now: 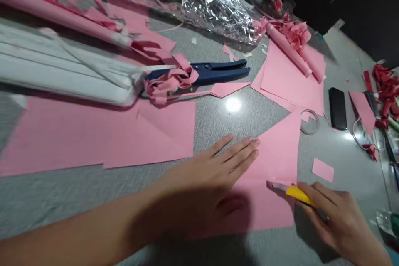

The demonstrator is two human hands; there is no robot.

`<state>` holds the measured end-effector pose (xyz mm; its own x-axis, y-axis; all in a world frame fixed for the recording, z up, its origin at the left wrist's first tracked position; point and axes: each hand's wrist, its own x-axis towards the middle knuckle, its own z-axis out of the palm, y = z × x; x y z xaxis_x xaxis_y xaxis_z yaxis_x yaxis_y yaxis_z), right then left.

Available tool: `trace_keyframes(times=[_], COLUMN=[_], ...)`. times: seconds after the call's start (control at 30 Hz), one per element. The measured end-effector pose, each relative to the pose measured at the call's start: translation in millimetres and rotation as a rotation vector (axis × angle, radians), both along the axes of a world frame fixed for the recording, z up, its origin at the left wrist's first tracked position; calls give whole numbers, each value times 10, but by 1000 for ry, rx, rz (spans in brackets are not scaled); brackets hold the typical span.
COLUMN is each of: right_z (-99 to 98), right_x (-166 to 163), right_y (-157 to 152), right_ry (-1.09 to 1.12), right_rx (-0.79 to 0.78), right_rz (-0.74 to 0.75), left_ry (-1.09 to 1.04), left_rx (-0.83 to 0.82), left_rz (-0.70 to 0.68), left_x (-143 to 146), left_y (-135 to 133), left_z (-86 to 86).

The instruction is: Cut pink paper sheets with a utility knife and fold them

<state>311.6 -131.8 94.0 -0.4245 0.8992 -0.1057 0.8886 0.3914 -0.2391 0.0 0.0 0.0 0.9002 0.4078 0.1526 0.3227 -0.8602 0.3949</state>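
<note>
My left hand lies flat on a sheet of pink paper, its fingers stretched toward the upper right. A crease crosses the sheet to the right of that hand. With my right hand I grip a yellow-handled utility knife. Its grey blade points left and lies along the crease, near the sheet's right edge. My left forearm casts a dark shadow over the lower part of the paper. Just beyond the sheet's upper right corner is a roll of clear tape.
Pink sheets lie at left beside a white box-like object. Navy-handled pliers or cutters rest by curled pink strips. Farther back are crinkled silver wrapping and stacked pink paper. A black phone-like object lies right.
</note>
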Motion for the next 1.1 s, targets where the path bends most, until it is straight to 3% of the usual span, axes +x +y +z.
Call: trace_keyframes(times=[1.1], right_z=[42], right_x=[139], right_y=[-118], right_ry=[-62], right_rx=[-15], right_rz=[-21], left_ry=[-49], left_rx=[12], left_rz=[16], left_x=[10], left_y=[18], left_z=[12])
